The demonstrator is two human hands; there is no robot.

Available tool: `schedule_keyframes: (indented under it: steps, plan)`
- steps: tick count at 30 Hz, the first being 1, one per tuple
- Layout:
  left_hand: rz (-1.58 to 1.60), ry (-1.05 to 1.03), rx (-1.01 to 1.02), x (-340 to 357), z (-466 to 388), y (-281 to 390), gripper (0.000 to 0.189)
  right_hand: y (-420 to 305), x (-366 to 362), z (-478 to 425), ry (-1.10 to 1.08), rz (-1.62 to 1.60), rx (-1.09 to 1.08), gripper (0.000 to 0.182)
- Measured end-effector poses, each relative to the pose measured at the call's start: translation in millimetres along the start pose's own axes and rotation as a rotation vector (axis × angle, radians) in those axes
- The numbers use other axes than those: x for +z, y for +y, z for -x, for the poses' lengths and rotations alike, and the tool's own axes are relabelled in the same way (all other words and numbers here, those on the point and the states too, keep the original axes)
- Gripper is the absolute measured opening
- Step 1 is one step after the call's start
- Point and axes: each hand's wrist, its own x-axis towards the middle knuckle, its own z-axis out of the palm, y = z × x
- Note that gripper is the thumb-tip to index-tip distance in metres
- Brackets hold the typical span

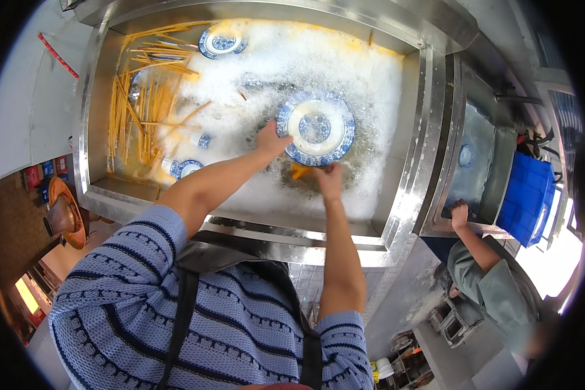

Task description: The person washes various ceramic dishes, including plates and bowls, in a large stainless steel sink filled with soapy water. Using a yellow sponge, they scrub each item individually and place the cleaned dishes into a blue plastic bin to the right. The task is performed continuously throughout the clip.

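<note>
A blue-and-white patterned plate (315, 128) is held above the suds of a large stainless-steel sink (409, 146). My left hand (272, 140) grips its left rim, thumb on the upper face. At the bottom rim, my right hand (329, 178) has its fingertips on the plate. Beneath, partly hidden, an orange-yellow cloth or sponge (301, 170) shows in the water beside my right hand. Many wooden chopsticks (139, 114) lie in the left part of the sink. Other blue-and-white dishes poke out of the foam, one at the top (222, 43) and one at the lower left (187, 168).
A second steel sink (504, 146) on the right holds water and a small blue-and-white dish (465, 155). A co-worker's hand (459, 214) rests at its near edge. A blue plastic crate (529, 197) stands beyond. The large sink's metal rim (253, 243) runs before me.
</note>
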Motion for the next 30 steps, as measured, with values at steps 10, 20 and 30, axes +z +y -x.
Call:
schedule_keyframes:
  steps: [10, 20, 30]
  plan:
    - [-0.335, -0.048, 0.048, -21.0, -40.4, 30.1, 0.036, 4.5, -1.5, 12.2, -0.138, -0.282, 0.381, 0.017]
    - [0.566, -0.326, -0.432, -11.9, -0.8, 18.8, 0.030, 26.8, -43.4, -29.3, 0.597, -0.534, 0.405, 0.023]
    - [0.533, -0.577, -0.541, -20.0, -0.9, 23.3, 0.029, -63.6, -18.5, 30.1, 0.469, 0.182, -0.028, 0.013]
